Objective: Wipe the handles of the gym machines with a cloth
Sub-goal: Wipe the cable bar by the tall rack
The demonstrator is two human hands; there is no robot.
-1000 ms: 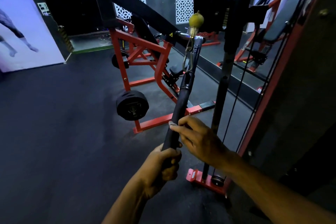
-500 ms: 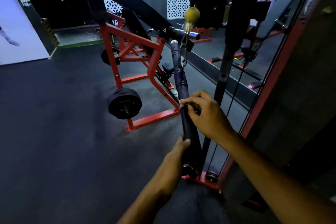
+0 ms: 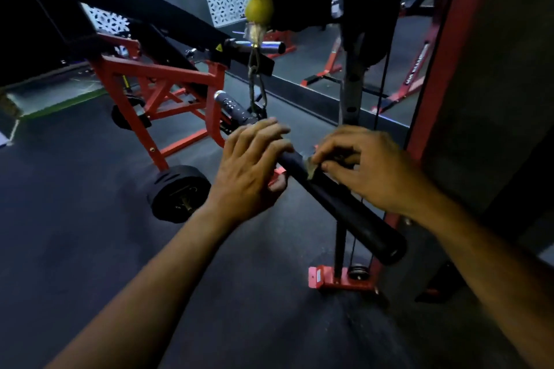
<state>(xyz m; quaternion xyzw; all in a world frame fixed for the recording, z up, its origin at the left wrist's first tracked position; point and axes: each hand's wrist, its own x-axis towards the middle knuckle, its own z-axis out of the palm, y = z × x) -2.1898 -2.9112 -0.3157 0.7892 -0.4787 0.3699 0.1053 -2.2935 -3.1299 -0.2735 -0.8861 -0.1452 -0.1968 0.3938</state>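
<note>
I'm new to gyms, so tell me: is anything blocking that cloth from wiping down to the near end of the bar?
Nothing visible does. The right hand pinches the small cloth against the black bar handle, and the grip from there to its near end lies bare. The left hand holds the bar on the far side.

Two bare forearms in view, no sleeves reaching the visible part of either arm. Left hand: no glove, no ring, no watch or band at the wrist. Right hand: likewise ungloved, wrist plain. Fingernails short. Rest of body out of frame
</note>
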